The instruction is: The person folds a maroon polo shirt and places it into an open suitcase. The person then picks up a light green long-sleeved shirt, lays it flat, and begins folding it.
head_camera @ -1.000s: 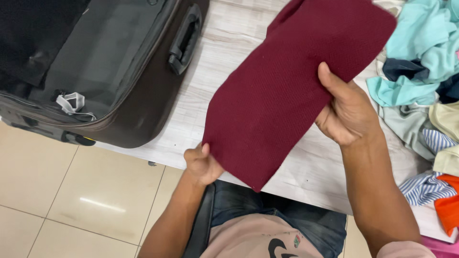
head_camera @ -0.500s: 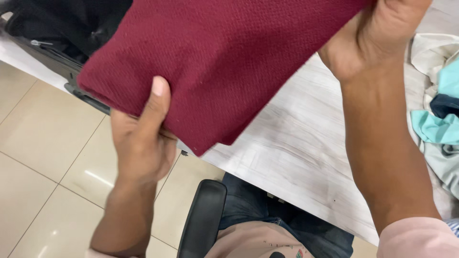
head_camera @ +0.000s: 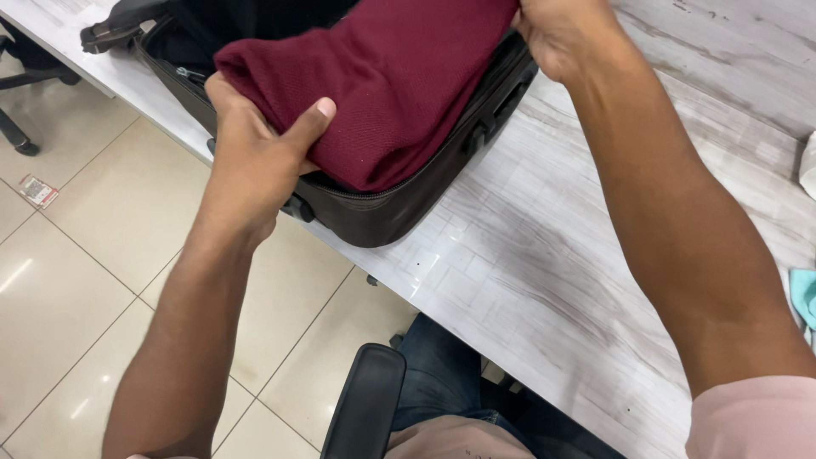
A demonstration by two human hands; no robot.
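At the top of the frame, 2 hands grip a folded dark red cloth [head_camera: 399,76] over the open suitcase [head_camera: 382,208]. The left hand [head_camera: 255,153] pinches its near corner with closed fingers; the right hand [head_camera: 561,34] clasps its far end.

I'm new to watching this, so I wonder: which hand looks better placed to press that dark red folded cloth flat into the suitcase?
Probably the left hand: it lies over the dark red cloth at the suitcase near corner, thumb on top. The right hand only grips the far end at the frame's top edge.
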